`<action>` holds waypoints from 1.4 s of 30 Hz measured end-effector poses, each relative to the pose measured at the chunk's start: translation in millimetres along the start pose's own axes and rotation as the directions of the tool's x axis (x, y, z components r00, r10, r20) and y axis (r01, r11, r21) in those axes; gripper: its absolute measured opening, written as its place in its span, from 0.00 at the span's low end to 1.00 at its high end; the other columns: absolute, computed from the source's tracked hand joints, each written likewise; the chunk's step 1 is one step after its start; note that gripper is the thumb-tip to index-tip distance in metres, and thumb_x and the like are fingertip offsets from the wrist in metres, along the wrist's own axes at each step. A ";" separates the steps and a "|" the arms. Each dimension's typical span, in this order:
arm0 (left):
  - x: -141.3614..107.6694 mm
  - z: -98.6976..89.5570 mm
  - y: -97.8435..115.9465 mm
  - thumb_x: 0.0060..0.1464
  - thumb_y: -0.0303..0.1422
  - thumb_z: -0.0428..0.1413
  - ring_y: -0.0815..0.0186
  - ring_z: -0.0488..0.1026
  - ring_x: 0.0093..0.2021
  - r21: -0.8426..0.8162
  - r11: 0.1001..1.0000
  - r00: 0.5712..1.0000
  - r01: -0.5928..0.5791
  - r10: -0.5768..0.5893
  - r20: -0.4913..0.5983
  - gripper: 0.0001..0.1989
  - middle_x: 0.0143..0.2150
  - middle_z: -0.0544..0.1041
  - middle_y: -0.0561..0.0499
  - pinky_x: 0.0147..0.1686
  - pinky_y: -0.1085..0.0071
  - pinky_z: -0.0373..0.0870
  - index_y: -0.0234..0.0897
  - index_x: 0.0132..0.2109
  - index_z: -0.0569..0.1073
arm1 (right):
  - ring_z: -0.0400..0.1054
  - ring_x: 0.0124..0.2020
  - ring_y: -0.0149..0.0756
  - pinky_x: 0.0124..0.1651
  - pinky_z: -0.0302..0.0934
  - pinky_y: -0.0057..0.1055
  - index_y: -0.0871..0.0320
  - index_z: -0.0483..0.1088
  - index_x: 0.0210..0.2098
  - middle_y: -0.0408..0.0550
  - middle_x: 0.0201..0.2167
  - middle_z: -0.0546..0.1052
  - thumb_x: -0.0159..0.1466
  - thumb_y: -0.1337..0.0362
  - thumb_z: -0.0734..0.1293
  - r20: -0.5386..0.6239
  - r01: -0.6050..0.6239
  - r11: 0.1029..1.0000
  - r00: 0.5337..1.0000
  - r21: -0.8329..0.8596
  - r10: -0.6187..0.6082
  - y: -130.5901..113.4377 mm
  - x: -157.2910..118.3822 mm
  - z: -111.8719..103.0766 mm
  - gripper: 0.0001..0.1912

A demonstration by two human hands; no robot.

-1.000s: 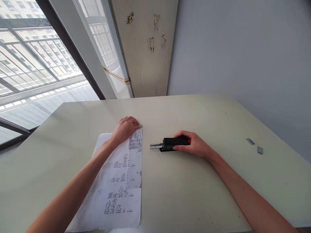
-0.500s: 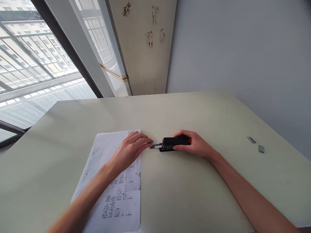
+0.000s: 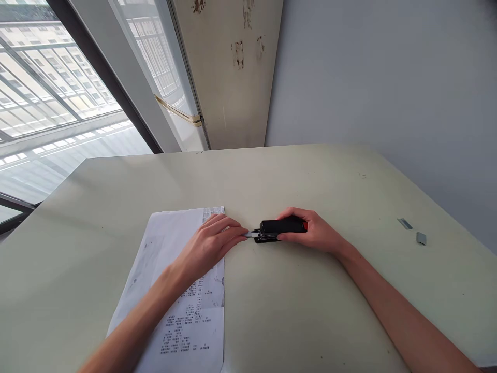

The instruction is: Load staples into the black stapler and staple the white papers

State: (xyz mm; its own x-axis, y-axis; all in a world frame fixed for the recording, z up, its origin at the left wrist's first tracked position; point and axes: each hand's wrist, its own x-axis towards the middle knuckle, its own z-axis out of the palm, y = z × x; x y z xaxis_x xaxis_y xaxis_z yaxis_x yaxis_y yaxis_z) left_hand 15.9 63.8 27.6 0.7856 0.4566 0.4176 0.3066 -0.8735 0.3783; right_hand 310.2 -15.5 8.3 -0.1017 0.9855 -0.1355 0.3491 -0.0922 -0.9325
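Note:
A black stapler [image 3: 282, 226] with a bit of red at its right end lies on its base on the table, its front pointing left. My right hand [image 3: 310, 228] is closed around its rear half, thumb on the near side. From the stapler's front sticks a short length of metal staple tray [image 3: 252, 234]. My left hand [image 3: 215, 235] pinches the outer end of that tray between thumb and fingertips, which hide part of it. Below my left hand and forearm lie printed paper sheets [image 3: 171, 233], partly covered by them.
Two small grey staple strips [image 3: 405, 224] lie apart from each other on the right of the pale table [image 3: 295, 311]. A grey wall [image 3: 380, 77] rises behind on the right. Windows [image 3: 58, 77] and a stained panel [image 3: 236, 93] stand at the back left.
My left hand has moved slightly right, and the staple tray has slid further into the stapler, so less of it shows. My right hand keeps its hold, nearly still.

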 end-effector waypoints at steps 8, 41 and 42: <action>-1.4 5.5 0.6 0.73 0.34 0.54 0.61 0.76 0.43 0.037 0.999 1.000 -0.014 0.014 0.009 0.10 0.45 0.82 0.49 0.45 0.62 0.74 0.43 0.51 0.80 | 0.73 0.39 0.42 0.38 0.67 0.36 0.49 0.77 0.44 0.45 0.41 0.80 0.57 0.46 0.78 0.003 -0.014 1.000 1.000 0.009 0.014 -3.9 -1.2 0.5 0.20; -3.5 16.0 7.4 0.71 0.32 0.57 0.59 0.75 0.49 0.049 0.999 0.998 0.016 -0.013 -0.066 0.06 0.47 0.83 0.50 0.52 0.59 0.69 0.43 0.49 0.78 | 0.72 0.40 0.42 0.41 0.66 0.35 0.49 0.77 0.44 0.44 0.42 0.80 0.58 0.48 0.78 -0.002 -0.024 1.000 1.000 0.005 0.024 -5.1 -1.8 2.0 0.20; -3.9 16.7 7.2 0.71 0.32 0.58 0.59 0.75 0.49 0.062 0.998 0.996 0.020 -0.015 -0.083 0.05 0.47 0.82 0.50 0.52 0.59 0.69 0.42 0.49 0.79 | 0.72 0.41 0.41 0.41 0.66 0.35 0.49 0.77 0.44 0.44 0.42 0.80 0.58 0.48 0.78 -0.001 -0.024 1.000 1.000 0.007 0.024 -5.7 -1.9 2.1 0.20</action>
State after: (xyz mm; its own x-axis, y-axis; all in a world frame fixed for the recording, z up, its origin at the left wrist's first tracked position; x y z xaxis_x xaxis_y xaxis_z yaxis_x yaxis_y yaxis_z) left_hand 24.0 52.9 14.9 0.7336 0.4822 0.4789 0.3552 -0.8728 0.3347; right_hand 306.5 -17.1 13.1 -0.0923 0.9832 -0.1573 0.3453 -0.1166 -0.9312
